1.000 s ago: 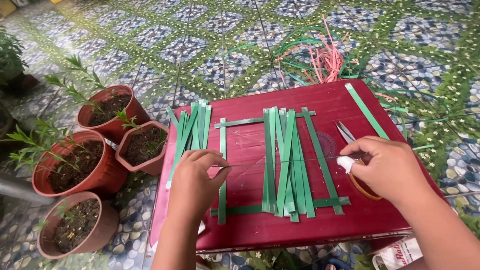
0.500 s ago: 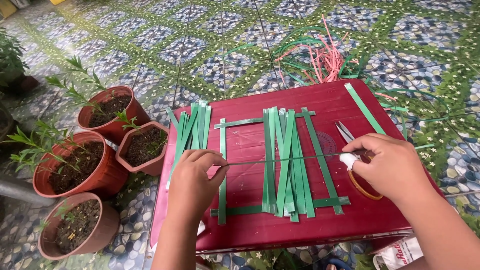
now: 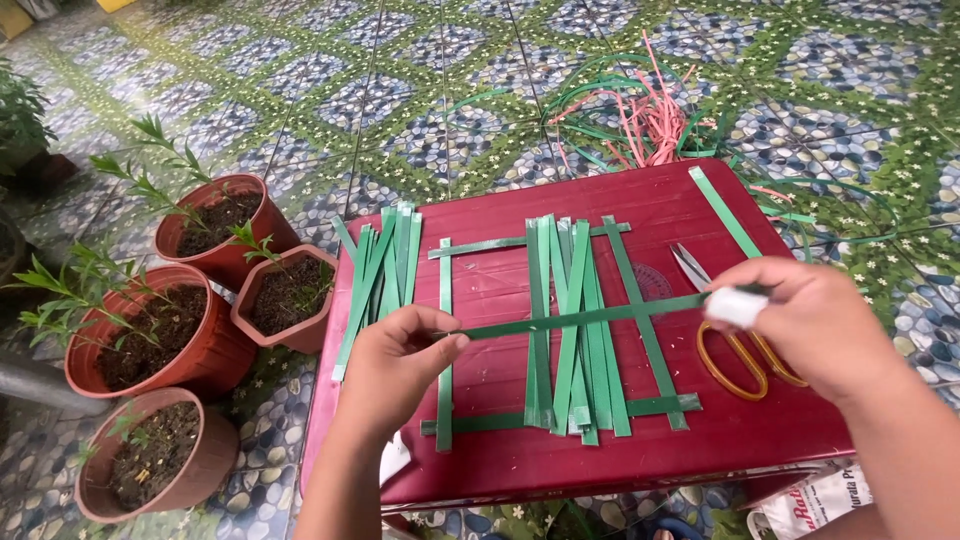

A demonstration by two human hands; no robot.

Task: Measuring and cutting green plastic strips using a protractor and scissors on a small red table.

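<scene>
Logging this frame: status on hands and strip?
Left hand and right hand pinch opposite ends of long green flat strip. Strip taut, crosswise above upright green strips on red table. Orange-handled scissors under right hand.

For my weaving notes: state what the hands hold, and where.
A green strip, pinched at its ends: left hand one end, right hand the other.

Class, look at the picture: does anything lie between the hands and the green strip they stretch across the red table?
Nothing visible does: the left hand and right hand already pinch the ends of the green strip.
</scene>
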